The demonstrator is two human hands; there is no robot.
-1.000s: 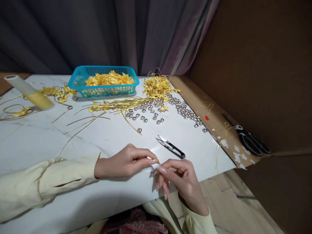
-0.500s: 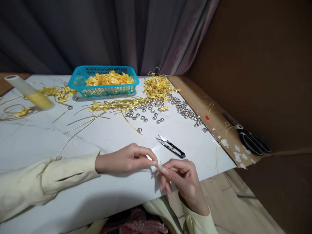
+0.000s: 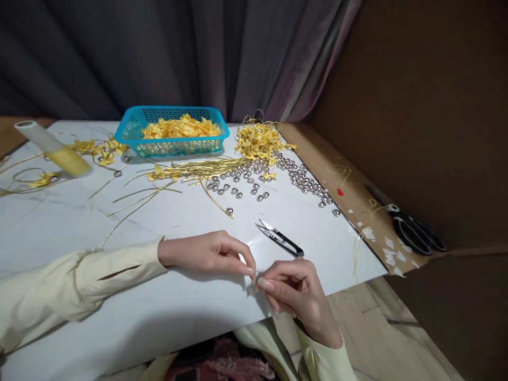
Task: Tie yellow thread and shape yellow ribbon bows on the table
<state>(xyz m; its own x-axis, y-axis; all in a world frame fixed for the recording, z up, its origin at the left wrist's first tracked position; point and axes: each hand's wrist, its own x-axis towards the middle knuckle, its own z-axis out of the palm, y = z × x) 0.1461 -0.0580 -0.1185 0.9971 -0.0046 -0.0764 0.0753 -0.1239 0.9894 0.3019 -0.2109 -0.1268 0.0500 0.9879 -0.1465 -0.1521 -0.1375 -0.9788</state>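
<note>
Over the front of the white tabletop, my left hand [image 3: 216, 256] is closed in a pinch, thumb and forefinger tips together. My right hand [image 3: 296, 291] is pinched too, its fingertips almost touching those of my left. A thin, thread-like bit shows faintly between the two pinches; it is too small to name. Just beyond my right hand lie black-handled thread snips [image 3: 280, 238], blades apart and pointing to the far left.
A blue basket [image 3: 174, 142] holds yellow ribbon pieces [image 3: 180, 127]. Beside it are yellow ribbon flowers [image 3: 257, 140], gold cords [image 3: 198, 168] and silver beads [image 3: 305, 182]. A yellow thread cone [image 3: 55, 151] stands tilted at left. Large scissors [image 3: 415, 230] and paper scraps lie on cardboard at right.
My fingertips have shifted slightly, with a small gap now showing between the two hands. The whole view has moved a little; the items on the table lie as before.
</note>
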